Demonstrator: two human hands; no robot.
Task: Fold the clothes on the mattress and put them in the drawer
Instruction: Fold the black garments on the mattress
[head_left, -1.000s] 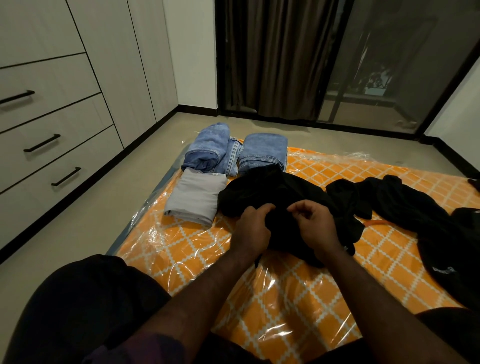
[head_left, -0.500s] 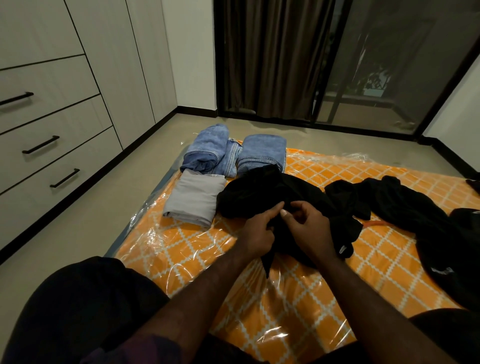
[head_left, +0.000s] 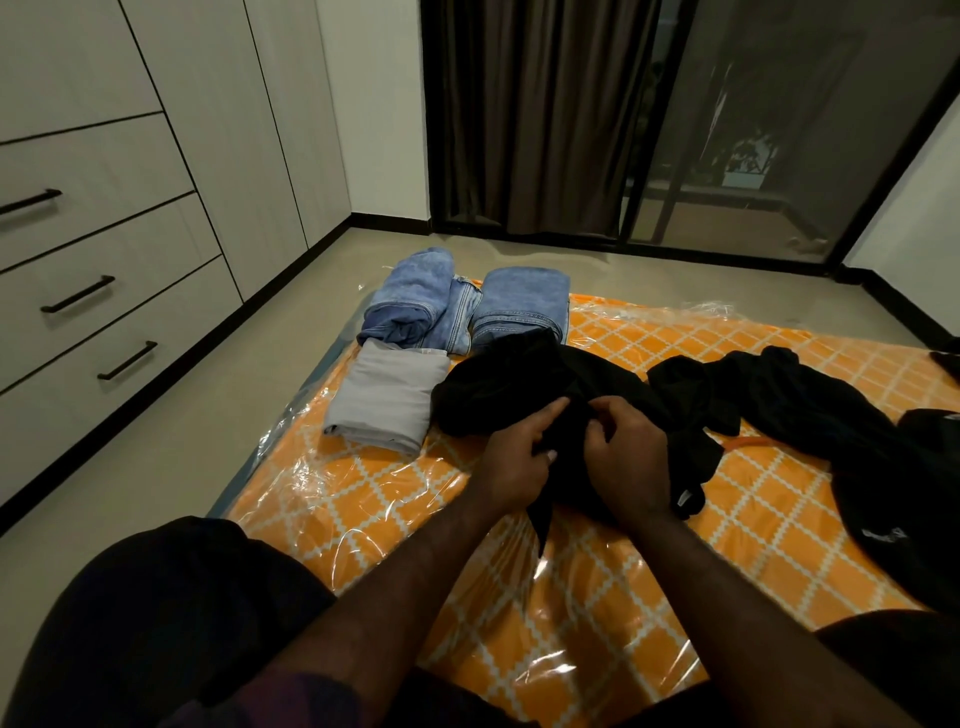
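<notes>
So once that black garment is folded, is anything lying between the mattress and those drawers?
Nothing visible does. The black garment is already in both hands, left hand and right hand. Between the mattress and the drawers lies only bare floor. The drawers are all closed, though, so one must be opened first.

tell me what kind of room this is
Most likely a bedroom. A plastic-wrapped orange mattress lies on the floor, built-in wardrobe drawers line the left wall, and a dark curtain hangs by a glass sliding door.
</notes>
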